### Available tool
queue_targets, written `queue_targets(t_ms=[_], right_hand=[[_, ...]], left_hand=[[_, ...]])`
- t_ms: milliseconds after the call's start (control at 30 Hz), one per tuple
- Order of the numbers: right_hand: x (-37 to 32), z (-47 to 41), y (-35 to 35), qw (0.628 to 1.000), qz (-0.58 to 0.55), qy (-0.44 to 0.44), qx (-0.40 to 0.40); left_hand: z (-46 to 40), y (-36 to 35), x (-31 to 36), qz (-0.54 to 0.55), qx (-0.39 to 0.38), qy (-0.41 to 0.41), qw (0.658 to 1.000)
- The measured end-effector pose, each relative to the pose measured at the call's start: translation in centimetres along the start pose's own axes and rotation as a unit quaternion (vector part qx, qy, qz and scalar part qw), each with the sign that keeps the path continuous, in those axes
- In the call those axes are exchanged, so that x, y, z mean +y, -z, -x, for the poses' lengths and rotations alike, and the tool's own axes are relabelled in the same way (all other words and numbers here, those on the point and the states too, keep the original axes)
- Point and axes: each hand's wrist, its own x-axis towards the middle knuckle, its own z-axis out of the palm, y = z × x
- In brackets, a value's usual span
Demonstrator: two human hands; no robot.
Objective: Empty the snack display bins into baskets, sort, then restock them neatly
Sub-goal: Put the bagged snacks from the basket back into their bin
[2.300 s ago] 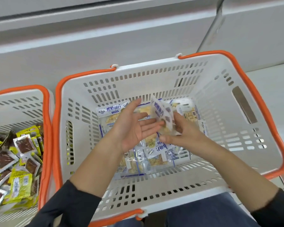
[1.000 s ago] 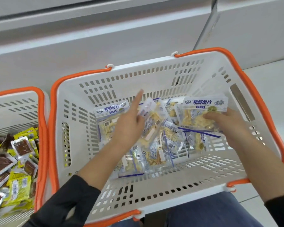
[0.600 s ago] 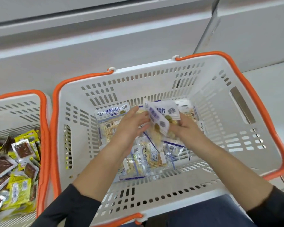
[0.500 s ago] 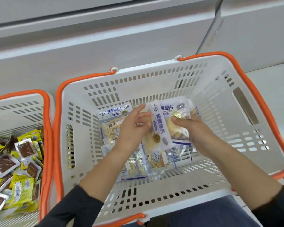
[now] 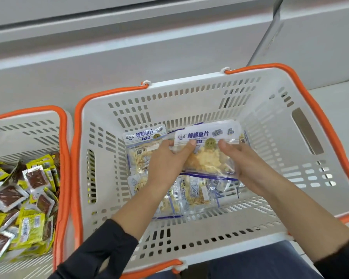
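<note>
A side basket (image 5: 26, 125) holds yellow and brown packets (image 5: 22, 200). In the big basket (image 5: 189, 93), the left hand (image 5: 167, 160) and right hand (image 5: 248, 166) both grip one fish-snack bag (image 5: 208, 146) above loose bags (image 5: 193, 194).

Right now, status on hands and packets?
Left hand and right hand both grip one fish-fillet packet, face up over the loose packets in the white basket. Nothing blocking.
</note>
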Motion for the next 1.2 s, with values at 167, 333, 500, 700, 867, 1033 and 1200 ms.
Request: queue_targets(t_ms=[167, 333, 500, 700, 867, 1033, 1200], right_hand=[[0.2, -0.2, 0.6, 0.998, -0.009, 0.0, 0.055], [0.4, -0.8, 2.0, 0.989, -0.031, -0.034, 0.144], [0.9, -1.2, 2.2, 0.985, -0.012, -0.052, 0.164], [1.3, -1.1, 2.3, 0.984, -0.023, -0.037, 0.172], [0.9, -1.0, 2.9, 0.978, -0.054, -0.003, 0.201], [0.5, -0.5, 2.3, 0.978, -0.077, 0.003, 0.192], [-1.6, 1.8, 1.5, 0.987, -0.093, 0.021, 0.129]], left_hand=[[-0.3, 0.5, -0.4, -0.065, -0.043, -0.029, 0.997], [-4.3, 4.0, -4.8, -0.349, -0.044, 0.022, 0.936], [-3.5, 1.2, -6.5, -0.415, -0.123, -0.009, 0.901], [-3.1, 1.2, -4.7, -0.286, -0.023, -0.128, 0.949], [-3.2, 4.3, -1.5, 0.085, -0.002, -0.039, 0.996], [-1.9, 6.1, 0.4, 0.172, 0.021, -0.056, 0.983], [-0.8, 8.6, 2.3, 0.213, -0.078, -0.028, 0.974]])
